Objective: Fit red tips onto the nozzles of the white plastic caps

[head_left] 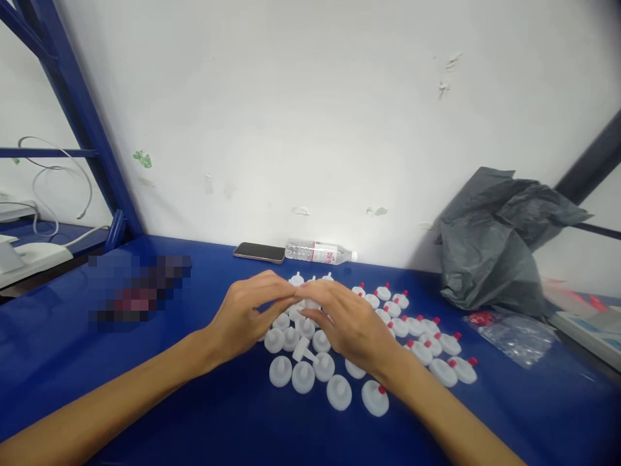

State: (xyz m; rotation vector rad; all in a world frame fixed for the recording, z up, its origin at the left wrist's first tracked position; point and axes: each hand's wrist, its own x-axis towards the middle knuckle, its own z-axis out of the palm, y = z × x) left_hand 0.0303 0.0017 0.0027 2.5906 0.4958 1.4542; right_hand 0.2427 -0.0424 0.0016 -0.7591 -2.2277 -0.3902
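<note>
My left hand (252,314) and my right hand (347,320) meet at the fingertips above a group of white round plastic caps with spouts (303,377). The fingers of each are pinched together, thumb against forefinger. A bit of white shows between the two hands, but I cannot tell whether it is held or lies below. A small white T-shaped plastic piece (303,350) rests among the plain caps. To the right of my right hand lie several similar caps with red tips (421,351). My hands hide part of the group behind them.
At the back by the wall lie a phone (259,252) and a clear water bottle on its side (320,252). A grey plastic bag (495,239) stands at the right, beside a clear bag with red pieces (514,336). The tabletop (204,414) is blue, with a blue metal frame (92,116) at left.
</note>
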